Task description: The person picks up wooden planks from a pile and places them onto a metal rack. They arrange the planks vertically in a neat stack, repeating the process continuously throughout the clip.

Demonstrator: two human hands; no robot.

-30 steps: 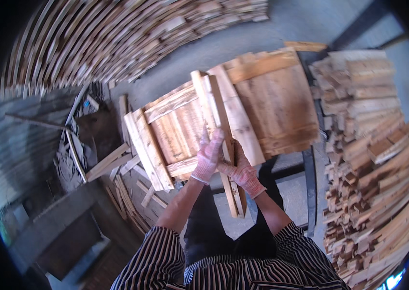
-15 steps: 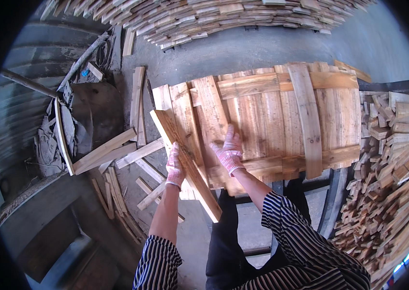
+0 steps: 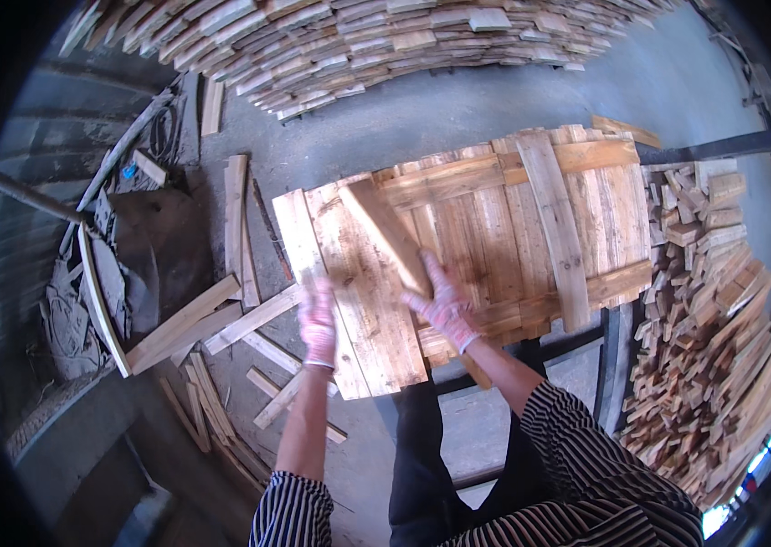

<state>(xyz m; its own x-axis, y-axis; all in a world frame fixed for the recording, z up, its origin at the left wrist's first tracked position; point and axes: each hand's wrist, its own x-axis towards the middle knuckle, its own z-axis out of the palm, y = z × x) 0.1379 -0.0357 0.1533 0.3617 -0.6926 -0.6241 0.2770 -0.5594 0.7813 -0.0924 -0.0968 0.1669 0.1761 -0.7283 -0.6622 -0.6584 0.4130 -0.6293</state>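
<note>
A slatted wooden panel (image 3: 481,219) lies in front of me, made of pale boards side by side with longer strips across them. A loose plank (image 3: 378,228) slants over its left part, and my right hand (image 3: 445,305) grips it around the middle. The plank's lower end shows beyond my right wrist. At the panel's left end, my left hand (image 3: 317,324) rests against the outermost board (image 3: 299,237), fingers stretched out and slightly blurred. Both hands wear pinkish-white knit gloves. Another plank (image 3: 554,228) lies across the panel's right half.
Stacked boards (image 3: 385,41) line the far side. A heap of cut wood (image 3: 704,365) rises at the right. Loose planks (image 3: 253,319) litter the floor at the left, near a dark sheet (image 3: 158,246). A dark metal frame (image 3: 609,365) stands under the panel.
The plank has passed from my left hand to my right and shifted rightward over the panel. My left hand has let go and opened. The whole view has shifted slightly.
</note>
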